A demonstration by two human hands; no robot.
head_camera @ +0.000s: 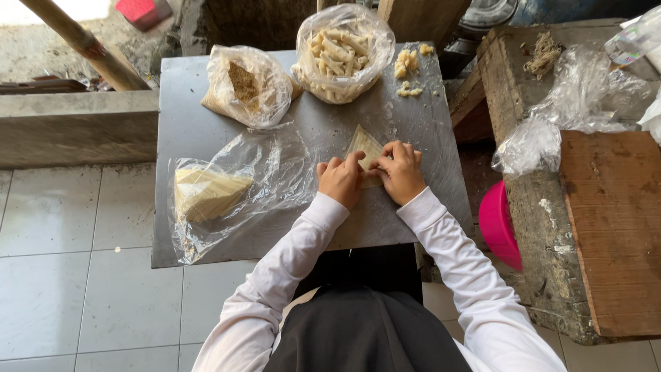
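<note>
1. Both hands were down on the pastry sheet (364, 146), a pale triangle at the centre of the grey table (200, 117); the left hand (340, 180) and right hand (400, 172) had fingers curled narrow, pinching its lower edge.
2. Progress looked partial: the bag of finished rolls (342, 54) at 12 o'clock sat well filled, while a stack of wrappers (206, 193) waited in plastic at 9 o'clock.
3. A bag of brown filling (246, 84) lay at 11 o'clock, crumbs (407, 65) at 1 o'clock.
4. Nothing blocked the hands; a pink tub (499, 227) sat at 3 o'clock, beside the table.
</note>
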